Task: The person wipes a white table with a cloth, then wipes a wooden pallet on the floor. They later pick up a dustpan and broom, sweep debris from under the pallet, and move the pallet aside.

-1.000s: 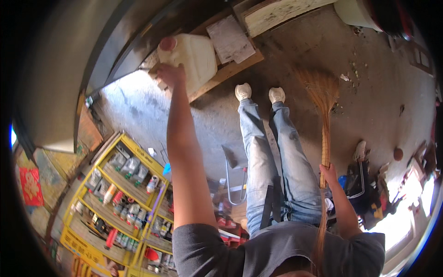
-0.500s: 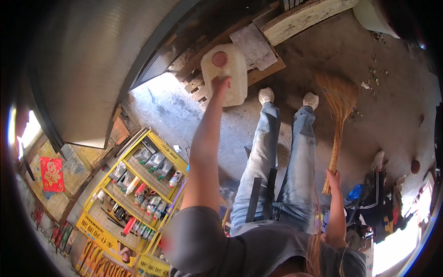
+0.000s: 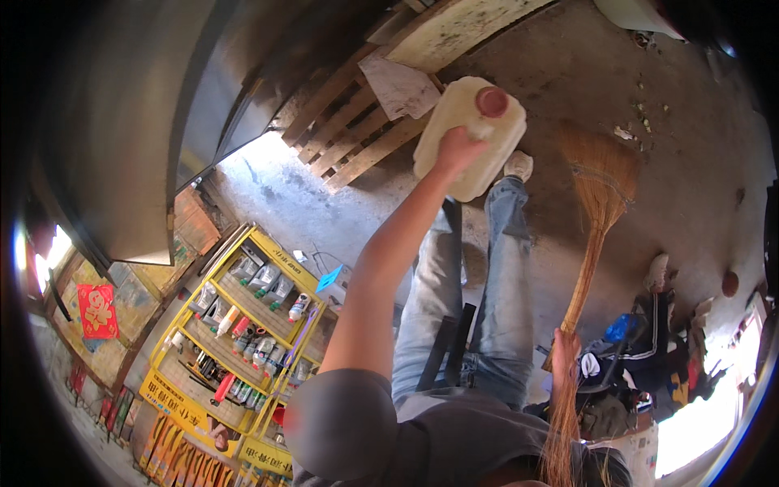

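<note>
My left hand (image 3: 462,151) is closed round the handle of a whitish plastic jerrycan (image 3: 505,140) with a red-brown screw cap. My arm is stretched out, and the can hangs in front of my legs, hiding one shoe. In my right hand (image 3: 565,357), the fingers wrap the upper handle of a straw broom (image 3: 596,207). The broom slants away from me on my right, its bristle head spread near the concrete floor; whether it touches the floor I cannot tell. Strands of hair partly cover the right wrist.
Wooden pallet slats (image 3: 357,138) with a board (image 3: 398,85) on top lie ahead. On the left stands a yellow shelf rack (image 3: 268,321) full of bottles. Bits of litter (image 3: 625,133) dot the floor. Clothes and bags (image 3: 617,365) are heaped at the right.
The jerrycan in my left hand has come off the pallet area and swung right, in front of my legs. The broom has moved slightly, my right hand drawing nearer my body.
</note>
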Available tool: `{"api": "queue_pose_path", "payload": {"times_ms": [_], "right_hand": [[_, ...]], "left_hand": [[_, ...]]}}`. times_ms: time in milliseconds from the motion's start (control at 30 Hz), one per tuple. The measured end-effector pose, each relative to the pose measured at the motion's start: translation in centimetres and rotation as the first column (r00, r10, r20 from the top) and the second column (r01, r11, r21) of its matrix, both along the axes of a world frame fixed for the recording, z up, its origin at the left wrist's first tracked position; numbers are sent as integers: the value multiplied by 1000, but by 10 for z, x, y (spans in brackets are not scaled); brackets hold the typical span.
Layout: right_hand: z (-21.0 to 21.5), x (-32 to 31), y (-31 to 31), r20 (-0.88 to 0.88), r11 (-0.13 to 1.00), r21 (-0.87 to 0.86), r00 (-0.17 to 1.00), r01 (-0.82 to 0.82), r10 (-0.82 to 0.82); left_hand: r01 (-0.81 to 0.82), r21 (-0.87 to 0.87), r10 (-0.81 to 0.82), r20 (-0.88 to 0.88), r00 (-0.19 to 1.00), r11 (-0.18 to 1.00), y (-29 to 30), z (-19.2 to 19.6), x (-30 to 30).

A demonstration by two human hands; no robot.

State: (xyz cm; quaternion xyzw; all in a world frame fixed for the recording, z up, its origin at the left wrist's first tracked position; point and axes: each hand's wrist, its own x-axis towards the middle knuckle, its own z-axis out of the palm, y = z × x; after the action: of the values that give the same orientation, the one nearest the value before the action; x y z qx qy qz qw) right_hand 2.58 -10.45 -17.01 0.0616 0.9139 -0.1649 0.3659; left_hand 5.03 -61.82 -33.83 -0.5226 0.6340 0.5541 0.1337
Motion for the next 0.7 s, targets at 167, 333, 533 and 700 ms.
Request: {"api": "queue_pose_path", "payload": {"times_ms": [167,333,533,700], "right_hand": [[-12,-2,1,118,924,-10,918,382,-378],[-27,-13,-25,245,745,-122,747,656,-617],[-26,-13,-43,366,648,-77,626,757,-688],[-32,-10,-41,364,750,-18,703,661,-611]], "left_hand": [[145,-65,-145,-7,989,987,47,-64,-104],[251,-126,-253,2,967,960,75,-119,-187],[179,-84,-177,30,984,980,93,-129,-272],[255,-171,-267,-48,963,952,74,-120,-265]]}}
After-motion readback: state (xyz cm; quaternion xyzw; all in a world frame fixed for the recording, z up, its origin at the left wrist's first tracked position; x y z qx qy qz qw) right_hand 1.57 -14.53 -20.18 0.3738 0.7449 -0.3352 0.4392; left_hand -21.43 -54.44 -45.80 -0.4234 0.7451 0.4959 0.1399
